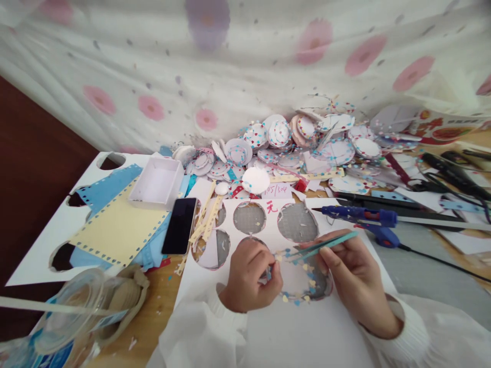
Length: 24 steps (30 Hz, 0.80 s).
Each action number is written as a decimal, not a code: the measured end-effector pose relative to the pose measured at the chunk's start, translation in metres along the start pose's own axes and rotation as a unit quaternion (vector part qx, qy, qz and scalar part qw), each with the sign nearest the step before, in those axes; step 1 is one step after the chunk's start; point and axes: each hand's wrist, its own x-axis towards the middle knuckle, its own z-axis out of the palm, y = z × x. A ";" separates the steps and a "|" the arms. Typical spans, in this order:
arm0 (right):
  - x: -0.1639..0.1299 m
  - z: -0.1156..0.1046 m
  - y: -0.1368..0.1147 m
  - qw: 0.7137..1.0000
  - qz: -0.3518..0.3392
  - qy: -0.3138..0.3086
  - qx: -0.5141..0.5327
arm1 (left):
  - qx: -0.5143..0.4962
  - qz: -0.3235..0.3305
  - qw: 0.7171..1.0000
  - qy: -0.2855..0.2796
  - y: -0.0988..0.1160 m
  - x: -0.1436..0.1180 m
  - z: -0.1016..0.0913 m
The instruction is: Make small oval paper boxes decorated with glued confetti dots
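My left hand [251, 276] is curled into a fist on a white paper disc [303, 281] edged with small blue, cream and red dots, pinching its left rim. My right hand [355, 278] grips teal tweezers [326, 244] whose tips point left at the disc's upper rim, close to my left fingers. The disc lies on a white card sheet [268, 332] with several round holes cut out. Both wrists wear white sleeves.
A blue glue gun [364, 217] with a black cord lies just right of the sheet. A black phone [179, 225], a white box [157, 182], yellow and blue perforated sheets [115, 230], a pile of finished discs [291, 145], and scissors [452, 176] surround it. A tape roll [123, 296] sits front left.
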 end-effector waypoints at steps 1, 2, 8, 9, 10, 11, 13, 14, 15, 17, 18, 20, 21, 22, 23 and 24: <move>0.000 0.000 0.000 1.000 -0.004 0.005 -0.003 | 0.000 -0.001 1.000 -0.001 0.000 0.000 0.000; 0.000 0.001 -0.001 1.000 -0.007 0.010 -0.008 | -0.001 -0.002 1.000 -0.002 0.000 0.000 0.000; 0.002 0.003 -0.006 0.998 -0.040 0.022 -0.039 | -0.010 -0.003 1.000 -0.004 0.000 -0.001 0.000; 0.001 0.003 -0.007 0.998 -0.048 0.022 -0.046 | -0.011 -0.005 1.000 -0.004 0.000 0.000 0.000; 0.000 0.003 -0.007 0.997 -0.057 0.021 -0.055 | -0.012 -0.006 1.000 -0.003 0.000 0.000 0.001; -0.001 0.003 -0.008 0.996 -0.065 0.021 -0.062 | -0.013 -0.008 1.000 -0.002 0.000 0.000 0.001; -0.003 0.002 -0.009 0.994 -0.078 0.017 -0.072 | -0.015 -0.012 1.000 -0.006 0.000 -0.001 0.001; -0.005 0.002 -0.009 0.993 -0.086 0.015 -0.077 | -0.017 -0.016 1.000 -0.008 -0.001 -0.001 0.001; -0.006 0.002 -0.009 0.992 -0.097 0.015 -0.081 | -0.019 -0.020 1.000 -0.011 -0.001 -0.001 0.002; -0.007 0.002 -0.010 0.988 -0.127 0.021 -0.084 | -0.022 -0.040 0.999 -0.017 -0.002 -0.001 0.002; -0.007 0.002 -0.010 0.985 -0.147 0.025 -0.083 | -0.023 -0.056 0.998 -0.019 -0.002 -0.001 0.003; -0.006 0.001 -0.012 0.978 -0.191 0.021 -0.081 | -0.027 -0.095 0.995 -0.021 -0.003 -0.001 0.003; -0.006 0.001 -0.012 0.974 -0.212 0.008 -0.084 | -0.029 -0.113 0.993 -0.021 -0.003 -0.001 0.003; -0.005 0.001 -0.013 0.968 -0.232 -0.011 -0.095 | -0.030 -0.128 0.991 -0.020 -0.003 -0.001 0.003; -0.004 0.001 -0.013 0.962 -0.249 -0.031 -0.112 | -0.032 -0.140 0.990 -0.019 -0.003 -0.001 0.003; -0.004 0.000 -0.014 0.954 -0.267 -0.053 -0.130 | -0.034 -0.149 0.988 -0.020 -0.003 -0.001 0.003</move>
